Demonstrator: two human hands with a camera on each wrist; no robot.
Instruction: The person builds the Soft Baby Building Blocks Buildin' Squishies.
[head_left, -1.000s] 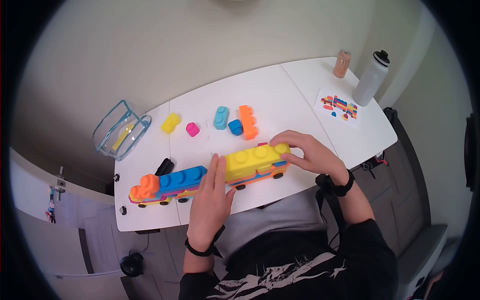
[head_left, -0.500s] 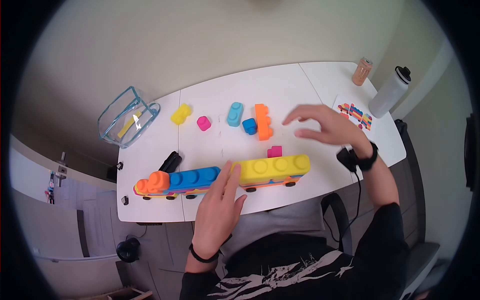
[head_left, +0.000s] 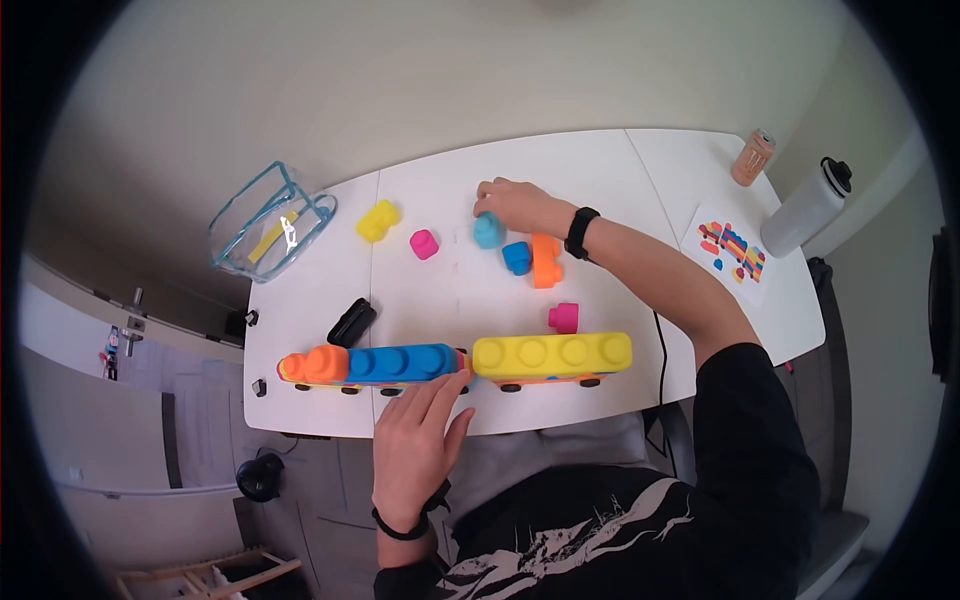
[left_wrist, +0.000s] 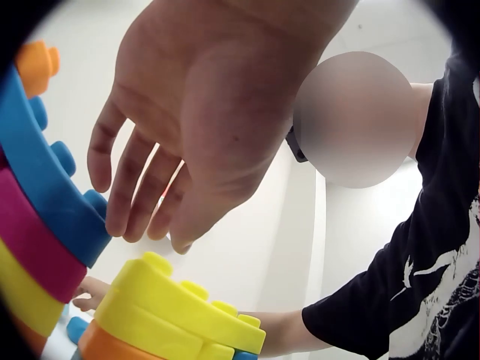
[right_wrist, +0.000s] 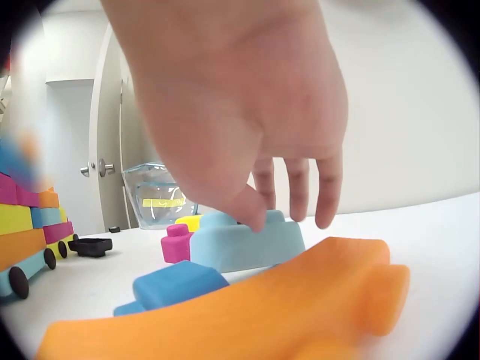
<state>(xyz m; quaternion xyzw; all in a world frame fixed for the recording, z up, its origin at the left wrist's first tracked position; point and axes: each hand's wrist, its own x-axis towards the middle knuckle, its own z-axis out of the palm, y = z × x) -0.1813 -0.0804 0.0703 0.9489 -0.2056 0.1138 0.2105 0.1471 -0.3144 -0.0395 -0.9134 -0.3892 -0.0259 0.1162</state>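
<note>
A toy train of building blocks stands along the table's near side. Its front part carries a long blue block [head_left: 400,361] and an orange block [head_left: 326,363]; the rear car is topped by a long yellow block [head_left: 552,353]. My left hand [head_left: 420,440] is at the junction of the two cars, fingers extended, fingertips right by the blue end. Farther back, my right hand [head_left: 520,207] reaches over a light blue block [right_wrist: 247,246], thumb on its near side and fingers on its far side, pinching it. A blue block [head_left: 517,258] and an orange block [right_wrist: 247,307] lie beside it.
Pink blocks [head_left: 424,244] and a yellow block [head_left: 378,221] lie on the white table, with a black object [head_left: 352,323]. A clear bag [head_left: 270,225] stands at left. At right are a picture sheet [head_left: 727,252], a can [head_left: 754,158] and a bottle [head_left: 808,210].
My right hand has left the yellow block on the rear car and moved back and left to the light blue block. The left hand has slid slightly off the yellow block's end.
</note>
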